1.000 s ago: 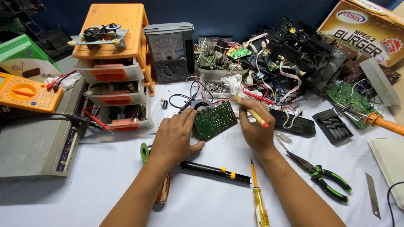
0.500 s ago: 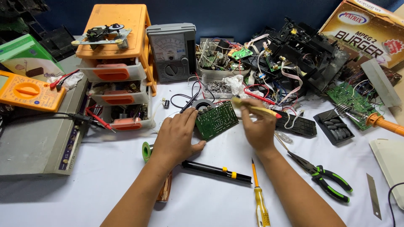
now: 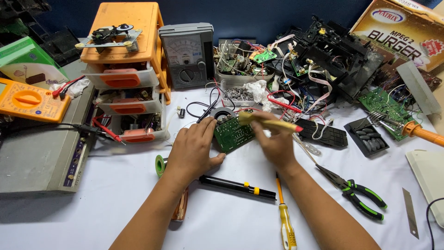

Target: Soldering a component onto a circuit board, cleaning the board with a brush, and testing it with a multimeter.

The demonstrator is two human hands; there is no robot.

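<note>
So the right hand [image 3: 276, 144] has swung its yellow-handled brush [image 3: 270, 123] flatter over the small green circuit board [image 3: 233, 134]; left hand [image 3: 194, 149] lies open, still pinning it.

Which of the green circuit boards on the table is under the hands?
The small green circuit board at the centre: the left hand rests on its edge. The other green board lies far right, untouched, beside the orange-handled tool.

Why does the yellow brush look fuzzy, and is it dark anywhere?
Head view: the brush in the right hand is a bit motion-smeared, while the green circuit board under the left hand stays sharp; light is bright and even on the white table, darker along the back wall.
</note>
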